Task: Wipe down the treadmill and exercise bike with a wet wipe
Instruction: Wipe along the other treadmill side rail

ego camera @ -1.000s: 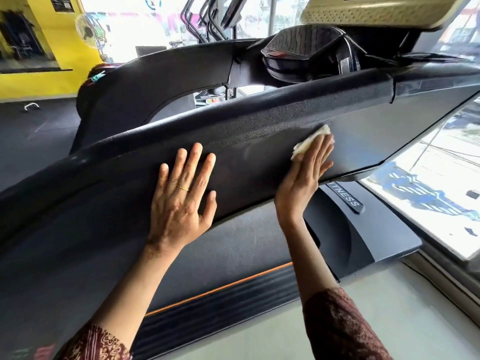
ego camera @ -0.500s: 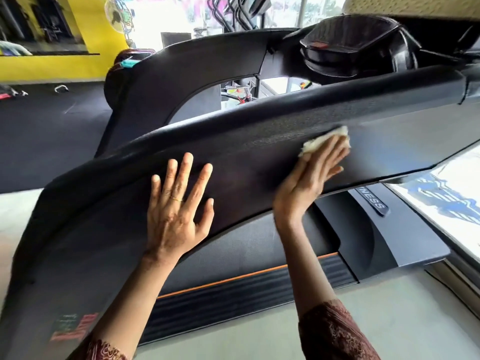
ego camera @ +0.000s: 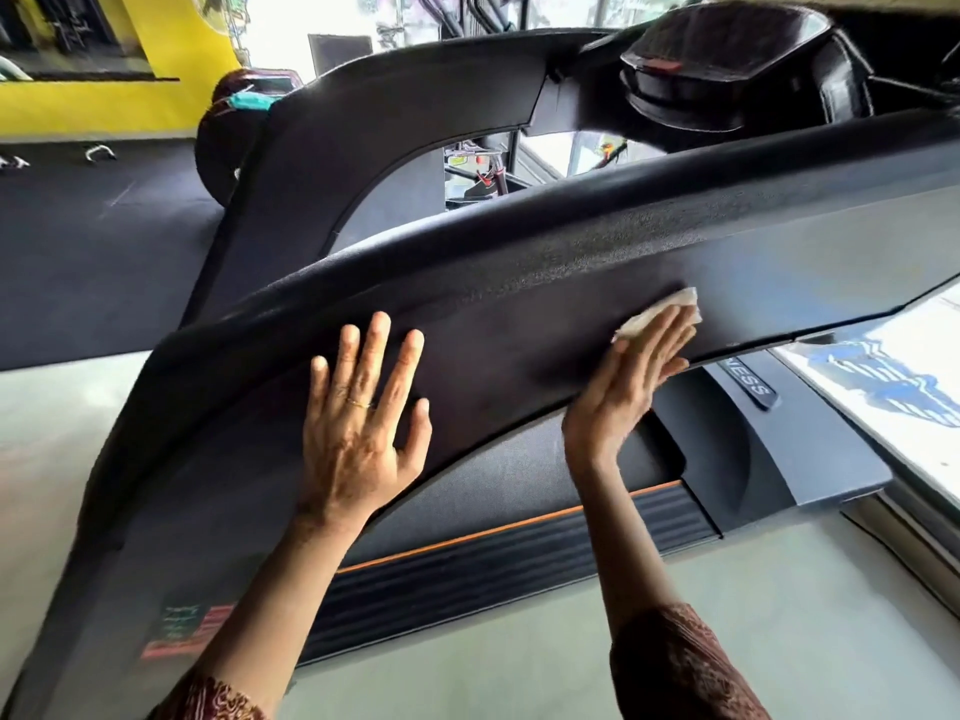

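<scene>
1. The wipe (ego camera: 655, 315) is pressed flat against the side panel (ego camera: 519, 324) of the treadmill (ego camera: 395, 122) by the right hand (ego camera: 626, 387). The fingers (ego camera: 662, 340) are held straight and close together, so load is spread over the whole pad. A white edge shows just past the fingertips and beside the thumb.
2. No pinch is seen. The wipe is trapped between fingers and panel, not gripped. This is judged a deliberate choice: more area is covered per stroke.
3. The left hand (ego camera: 358, 433) is laid flat on the same panel, well left of the wiping fingers. Its fingers (ego camera: 379, 345) are spread and nothing is held. A ring (ego camera: 359, 404) is worn.
4. The left hand is judged to be a brace: the body is steadied while the sloped panel is reached across.
5. Rough texture lies just beyond both sets of fingertips; a smoother face lies right of the right fingertips.
6. The panel's lower edge is crossed under both palms. The belt (ego camera: 519, 480) and orange-striped rail (ego camera: 519, 558) lie below the wrists.
7. The console (ego camera: 727, 54) sits well beyond the right fingertips and is touched by neither hand.
8. Step judged: panel mid-wipe; console and far arm probably outstanding. No bike can be identified in view.
9. Risk: with no grip, the wipe could be dragged out from under the fingers on the rough texture if pressure is eased.
</scene>
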Available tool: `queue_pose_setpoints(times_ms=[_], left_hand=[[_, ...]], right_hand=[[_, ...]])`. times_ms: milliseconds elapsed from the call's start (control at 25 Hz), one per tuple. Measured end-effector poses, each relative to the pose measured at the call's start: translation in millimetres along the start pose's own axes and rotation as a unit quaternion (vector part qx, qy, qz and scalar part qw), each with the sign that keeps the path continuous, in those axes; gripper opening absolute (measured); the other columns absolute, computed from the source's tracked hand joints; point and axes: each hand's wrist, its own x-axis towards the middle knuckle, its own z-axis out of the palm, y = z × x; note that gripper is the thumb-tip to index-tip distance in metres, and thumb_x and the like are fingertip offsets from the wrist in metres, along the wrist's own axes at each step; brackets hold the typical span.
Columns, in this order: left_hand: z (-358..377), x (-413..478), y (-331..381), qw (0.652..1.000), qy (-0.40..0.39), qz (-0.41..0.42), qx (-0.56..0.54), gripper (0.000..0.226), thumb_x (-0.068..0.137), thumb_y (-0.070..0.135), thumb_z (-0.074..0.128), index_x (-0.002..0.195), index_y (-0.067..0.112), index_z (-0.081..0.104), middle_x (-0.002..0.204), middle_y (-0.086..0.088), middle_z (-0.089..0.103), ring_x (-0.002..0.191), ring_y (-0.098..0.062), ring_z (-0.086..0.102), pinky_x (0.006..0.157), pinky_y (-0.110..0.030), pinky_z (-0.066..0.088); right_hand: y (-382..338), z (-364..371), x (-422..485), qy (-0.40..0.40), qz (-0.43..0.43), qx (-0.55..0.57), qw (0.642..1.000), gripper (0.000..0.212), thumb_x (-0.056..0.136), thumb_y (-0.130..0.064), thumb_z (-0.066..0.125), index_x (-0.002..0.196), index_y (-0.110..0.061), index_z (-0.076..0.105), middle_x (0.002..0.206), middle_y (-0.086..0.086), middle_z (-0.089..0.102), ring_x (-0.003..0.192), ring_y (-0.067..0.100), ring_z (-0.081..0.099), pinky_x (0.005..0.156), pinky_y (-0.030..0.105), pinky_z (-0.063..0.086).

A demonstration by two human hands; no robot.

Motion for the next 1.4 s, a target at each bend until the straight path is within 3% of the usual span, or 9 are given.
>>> queue_pose_setpoints(times_ms=[80, 200, 280, 400, 640, 880, 1000, 1240, 1400], left_hand=[[-1.9, -3.9, -4.7, 1.0, -0.001, 0.007, -0.002, 0.058, 0.091, 0.03, 0.047, 0.145, 0.017, 0.032, 0.16, 0.004, -0.002, 0.148, -0.017, 0.003, 0.119, -0.037, 0.003], [-5.5, -5.0, -12.4, 1.0, -0.002, 0.007, 0.0, 0.057, 0.09, 0.03, 0.048, 0.144, 0.016, 0.035, 0.161, 0.001, 0.0, 0.147, -0.017, 0.004, 0.119, -0.037, 0.005], [-8.4, -8.4, -16.6, 1.0, -0.003, -0.001, -0.004, 0.057, 0.091, 0.029, 0.048, 0.145, 0.018, 0.034, 0.161, -0.003, 0.004, 0.147, -0.018, 0.004, 0.119, -0.038, 0.006], [-14.0, -15.4, -25.4, 1.0, -0.01, -0.004, 0.003, 0.059, 0.09, 0.028, 0.048, 0.146, 0.02, 0.032, 0.161, -0.001, 0.003, 0.147, -0.018, 0.005, 0.119, -0.038, 0.006], [-20.2, -18.1, -33.7, 1.0, -0.019, -0.004, -0.011, 0.061, 0.087, 0.024, 0.053, 0.145, 0.015, 0.035, 0.153, -0.014, 0.026, 0.143, -0.027, 0.017, 0.117, -0.038, 0.008], [-29.0, -21.1, -44.9, 0.999, -0.02, -0.024, -0.032, 0.062, 0.085, 0.023, 0.053, 0.144, 0.011, 0.034, 0.15, -0.015, 0.03, 0.142, -0.028, 0.019, 0.117, -0.04, 0.011], [-32.6, -25.4, -52.1, 0.998, -0.026, -0.033, -0.046, 0.064, 0.087, 0.025, 0.051, 0.145, 0.009, 0.031, 0.152, -0.011, 0.025, 0.147, -0.022, 0.01, 0.117, -0.04, 0.009], [-33.1, -23.9, -64.0, 0.996, -0.019, -0.031, -0.075, 0.064, 0.086, 0.025, 0.052, 0.143, 0.005, 0.032, 0.152, -0.011, 0.025, 0.147, -0.019, 0.006, 0.118, -0.039, 0.008], [-31.1, -13.2, -56.7, 0.996, -0.015, -0.008, -0.093, 0.063, 0.085, 0.022, 0.053, 0.142, 0.004, 0.035, 0.152, -0.01, 0.025, 0.147, -0.02, 0.01, 0.118, -0.038, 0.009]], right_hand=[[-13.7, 10.4, -33.5, -0.057, -0.106, -0.03, 0.992, 0.047, 0.103, -0.016, 0.03, 0.147, -0.001, 0.024, 0.15, 0.025, 0.023, 0.147, 0.02, -0.002, 0.118, 0.032, -0.004], [-5.5, 13.9, -53.5, -0.166, -0.409, -0.075, 0.894, 0.039, 0.103, -0.023, 0.029, 0.14, -0.013, 0.037, 0.146, 0.011, 0.037, 0.146, 0.016, 0.012, 0.118, 0.037, 0.008], [5.3, 12.7, -40.4, -0.12, -0.322, -0.079, 0.936, 0.042, 0.104, -0.024, 0.026, 0.143, -0.01, 0.035, 0.147, 0.016, 0.037, 0.146, 0.018, 0.011, 0.118, 0.035, 0.004], [1.9, 10.9, -43.2, -0.013, -0.012, -0.005, 1.0, 0.053, 0.105, -0.03, 0.021, 0.144, 0.006, 0.027, 0.152, 0.022, 0.02, 0.145, 0.021, 0.006, 0.119, 0.03, -0.003], [-31.0, 29.7, -74.8, -0.167, -0.372, -0.032, 0.912, 0.038, 0.103, -0.019, 0.029, 0.139, -0.014, 0.038, 0.154, 0.0, 0.021, 0.147, 0.014, 0.007, 0.119, 0.035, 0.005], [-46.8, 33.3, -84.8, -0.059, -0.122, 0.029, 0.99, 0.043, 0.099, -0.007, 0.03, 0.14, 0.003, 0.037, 0.151, 0.012, 0.023, 0.146, 0.014, 0.007, 0.12, 0.04, 0.005], [-65.8, 38.5, -118.9, -0.156, -0.31, 0.063, 0.936, 0.039, 0.106, -0.015, 0.021, 0.139, -0.003, 0.038, 0.159, -0.005, 0.012, 0.146, 0.017, 0.011, 0.12, 0.039, 0.004], [-98.2, 44.2, -64.4, -0.119, -0.468, -0.063, 0.874, 0.036, 0.099, -0.018, 0.043, 0.131, -0.007, 0.053, 0.141, 0.007, 0.044, 0.144, 0.02, 0.022, 0.117, 0.041, 0.013], [-86.7, 32.7, -44.5, -0.037, -0.329, -0.094, 0.939, 0.045, 0.102, -0.027, 0.028, 0.135, 0.001, 0.042, 0.143, 0.019, 0.042, 0.147, 0.018, 0.007, 0.118, 0.043, 0.001]])
